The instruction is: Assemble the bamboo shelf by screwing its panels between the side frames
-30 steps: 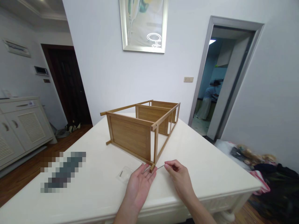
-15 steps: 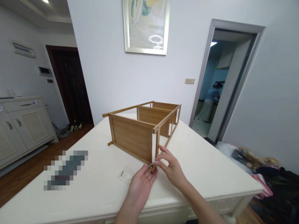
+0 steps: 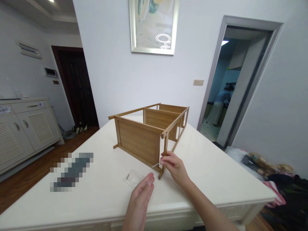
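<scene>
A wooden shelf rack (image 3: 138, 138) lies on its side on the white table (image 3: 211, 179), its end panel towards me. My right hand (image 3: 176, 167) is beside the rack's near right corner. Pinched in its fingertips is a thin silver rod, apparently a hex key (image 3: 156, 165), pointing left across the lower corner. My left hand (image 3: 141, 194) is raised off the rack, fingers stretched out and holding nothing. Just left of those fingers lies a small clear plastic bag (image 3: 134, 177) with a screw (image 3: 127, 176) at it.
A blurred-out dark object (image 3: 74, 171) lies on the table's left side. Clothes and bags (image 3: 269, 170) are heaped beyond the right edge. A person (image 3: 218, 106) stands beyond the doorway, and a white cabinet (image 3: 29, 123) is at far left.
My left hand has drawn back from the rack's lower corner towards me. The hex key stays in my right hand, clear of the left palm. The view has shifted slightly.
</scene>
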### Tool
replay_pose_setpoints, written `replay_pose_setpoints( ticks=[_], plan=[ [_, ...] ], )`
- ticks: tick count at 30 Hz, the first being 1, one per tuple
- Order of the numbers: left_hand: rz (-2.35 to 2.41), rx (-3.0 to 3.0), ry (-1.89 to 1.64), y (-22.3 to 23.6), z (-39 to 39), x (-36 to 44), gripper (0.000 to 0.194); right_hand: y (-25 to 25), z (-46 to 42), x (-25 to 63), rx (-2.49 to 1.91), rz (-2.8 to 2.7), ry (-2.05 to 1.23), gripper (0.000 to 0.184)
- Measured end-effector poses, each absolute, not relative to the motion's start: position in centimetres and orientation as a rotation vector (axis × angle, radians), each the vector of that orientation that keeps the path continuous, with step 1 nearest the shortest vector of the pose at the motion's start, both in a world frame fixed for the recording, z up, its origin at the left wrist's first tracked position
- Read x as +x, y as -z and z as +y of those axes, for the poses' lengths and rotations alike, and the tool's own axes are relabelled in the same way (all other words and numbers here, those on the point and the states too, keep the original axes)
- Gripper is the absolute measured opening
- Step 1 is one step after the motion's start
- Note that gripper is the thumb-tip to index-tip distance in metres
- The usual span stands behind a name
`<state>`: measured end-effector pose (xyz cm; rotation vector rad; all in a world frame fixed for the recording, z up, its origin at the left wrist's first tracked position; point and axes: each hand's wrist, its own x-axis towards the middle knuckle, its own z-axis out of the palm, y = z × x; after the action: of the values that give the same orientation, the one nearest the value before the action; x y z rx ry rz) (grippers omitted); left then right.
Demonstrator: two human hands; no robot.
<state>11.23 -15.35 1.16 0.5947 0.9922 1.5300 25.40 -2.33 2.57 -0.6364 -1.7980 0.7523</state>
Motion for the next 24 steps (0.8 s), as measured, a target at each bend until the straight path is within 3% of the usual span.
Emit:
replay_pose_setpoints(
  ticks=[6, 14, 24],
  plan=[
    [1.729, 1.496, -1.531, 0.8, -16.1, 7.6, 0.036, -2.8, -2.7, 25.5, -0.624, -1.801, -0.802, 0.014],
    [1.892, 1.756, -1.375, 2.8, -16.3, 7.6, 0.043, -2.2, -3.6, 27.1, -0.752, -1.829, -0.645, 0.016],
    [2.430, 1.832, -0.553, 0.4, -12.1, -1.4, 0.067, -1.4, -4.0, 28.4, -0.822, -1.718, -0.571, 0.020]
  ],
)
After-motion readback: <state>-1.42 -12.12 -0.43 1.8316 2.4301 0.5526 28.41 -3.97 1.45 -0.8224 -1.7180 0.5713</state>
